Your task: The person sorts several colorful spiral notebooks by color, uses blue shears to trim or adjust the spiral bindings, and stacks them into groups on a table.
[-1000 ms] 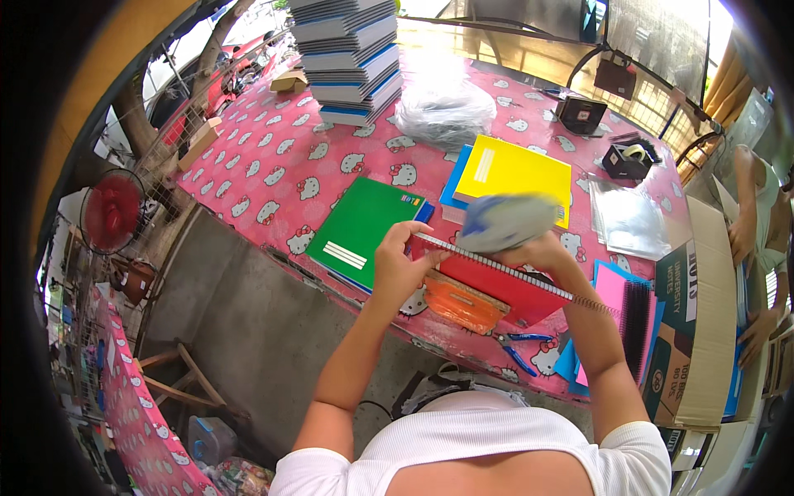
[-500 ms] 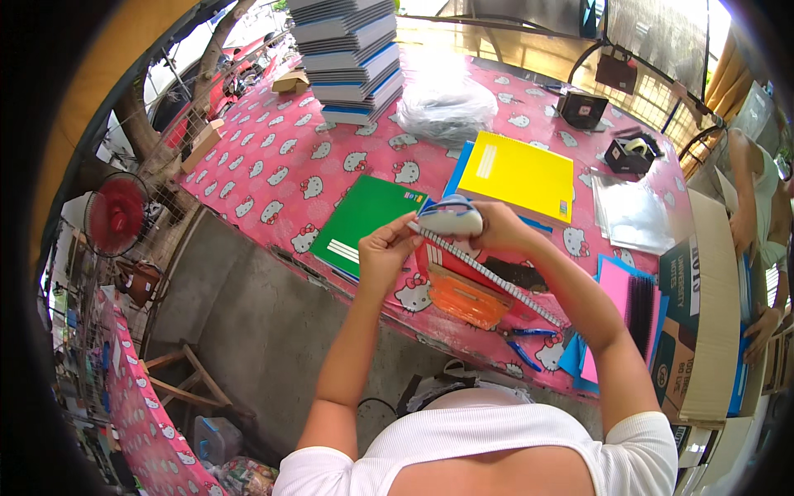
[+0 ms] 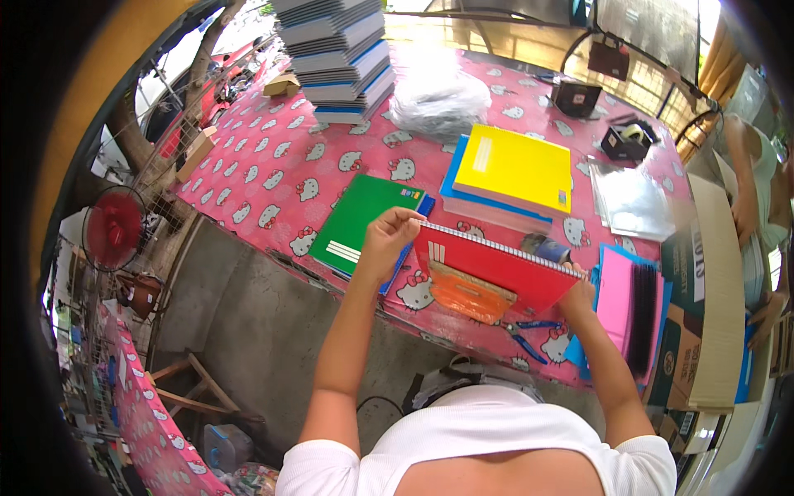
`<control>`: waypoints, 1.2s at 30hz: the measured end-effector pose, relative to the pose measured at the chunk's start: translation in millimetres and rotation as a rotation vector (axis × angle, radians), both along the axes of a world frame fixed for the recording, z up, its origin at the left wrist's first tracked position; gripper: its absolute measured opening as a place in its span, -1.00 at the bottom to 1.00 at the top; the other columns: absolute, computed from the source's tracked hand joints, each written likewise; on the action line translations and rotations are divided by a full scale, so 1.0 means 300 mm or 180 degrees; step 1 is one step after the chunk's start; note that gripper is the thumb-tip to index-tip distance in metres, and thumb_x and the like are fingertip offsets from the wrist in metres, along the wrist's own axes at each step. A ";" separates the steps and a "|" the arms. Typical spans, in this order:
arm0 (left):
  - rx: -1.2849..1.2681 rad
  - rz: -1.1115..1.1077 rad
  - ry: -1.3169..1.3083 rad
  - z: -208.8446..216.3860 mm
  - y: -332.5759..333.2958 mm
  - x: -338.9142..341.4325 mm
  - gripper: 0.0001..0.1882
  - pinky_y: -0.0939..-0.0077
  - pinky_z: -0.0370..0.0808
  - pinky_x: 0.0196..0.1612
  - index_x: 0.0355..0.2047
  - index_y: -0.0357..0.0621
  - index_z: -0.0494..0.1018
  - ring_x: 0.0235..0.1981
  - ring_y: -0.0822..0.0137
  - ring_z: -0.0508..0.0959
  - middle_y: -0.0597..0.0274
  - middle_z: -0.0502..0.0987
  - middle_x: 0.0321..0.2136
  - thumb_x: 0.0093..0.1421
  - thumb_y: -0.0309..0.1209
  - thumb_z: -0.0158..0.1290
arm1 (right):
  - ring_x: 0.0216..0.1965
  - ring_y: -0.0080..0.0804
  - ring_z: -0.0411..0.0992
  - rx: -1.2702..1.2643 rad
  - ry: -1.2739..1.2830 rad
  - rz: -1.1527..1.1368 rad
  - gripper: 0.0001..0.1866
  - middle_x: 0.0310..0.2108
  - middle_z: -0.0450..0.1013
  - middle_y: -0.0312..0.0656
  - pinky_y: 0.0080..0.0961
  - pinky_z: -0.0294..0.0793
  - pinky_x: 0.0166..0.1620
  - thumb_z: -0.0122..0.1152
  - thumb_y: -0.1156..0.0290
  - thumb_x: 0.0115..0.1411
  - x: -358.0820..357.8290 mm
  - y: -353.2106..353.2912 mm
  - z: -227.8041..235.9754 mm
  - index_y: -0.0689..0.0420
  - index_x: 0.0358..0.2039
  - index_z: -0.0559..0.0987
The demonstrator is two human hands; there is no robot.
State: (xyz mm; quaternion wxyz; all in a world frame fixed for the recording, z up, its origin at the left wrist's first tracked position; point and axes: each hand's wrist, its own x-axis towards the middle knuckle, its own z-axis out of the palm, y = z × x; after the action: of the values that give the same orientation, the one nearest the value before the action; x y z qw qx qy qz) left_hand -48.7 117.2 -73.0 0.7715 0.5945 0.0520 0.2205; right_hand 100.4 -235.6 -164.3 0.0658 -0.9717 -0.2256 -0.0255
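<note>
Over the tabletop (image 3: 273,183), the red notebook (image 3: 533,286) is held up, its long spiral edge (image 3: 496,245) running left to right, one end pinched by the left grip (image 3: 390,240), the other by the right grip (image 3: 580,295).

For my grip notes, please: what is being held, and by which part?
A red notebook, held by its spiral-bound edge: the left hand at the left end, the right hand near the right end.
</note>
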 end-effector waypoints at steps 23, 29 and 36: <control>0.2711 0.0741 -0.1789 0.302 -0.538 0.088 -0.79 0.40 0.53 -0.27 -0.40 -0.26 0.43 -0.33 0.14 0.58 0.07 0.54 -0.41 -0.05 -0.68 0.22 | -0.18 -0.04 0.38 0.2647 -0.0438 0.0843 -0.58 -0.21 0.36 -0.01 -0.25 0.38 -0.15 0.27 0.38 0.07 -0.439 0.024 0.687 0.20 -0.06 0.44; 0.2736 0.0728 -0.1817 0.302 -0.548 0.084 -0.75 0.36 0.53 -0.26 -0.39 -0.26 0.44 -0.32 0.11 0.57 0.05 0.54 -0.41 -0.09 -0.73 0.18 | -0.22 -0.12 0.41 0.2479 -0.0376 0.0847 -0.61 -0.20 0.37 -0.02 -0.28 0.42 -0.17 0.26 0.37 0.09 -0.441 0.021 0.689 0.21 -0.07 0.47; 0.2976 0.0475 -0.1979 0.281 -0.521 0.063 -0.77 0.43 0.57 -0.27 -0.40 -0.28 0.43 -0.29 0.21 0.59 0.05 0.55 -0.37 -0.05 -0.79 0.15 | -0.34 -0.35 0.48 0.4257 0.4489 0.0877 -0.66 -0.33 0.48 -0.17 -0.56 0.47 -0.22 0.11 0.29 0.27 -0.308 -0.052 0.648 0.29 -0.07 0.48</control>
State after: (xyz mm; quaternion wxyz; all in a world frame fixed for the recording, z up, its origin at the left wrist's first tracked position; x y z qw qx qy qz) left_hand -29.9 -39.2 11.2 0.3874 0.7748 -0.2390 0.4387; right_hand 7.9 -251.2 30.1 0.7246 -0.4917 -0.1850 0.4461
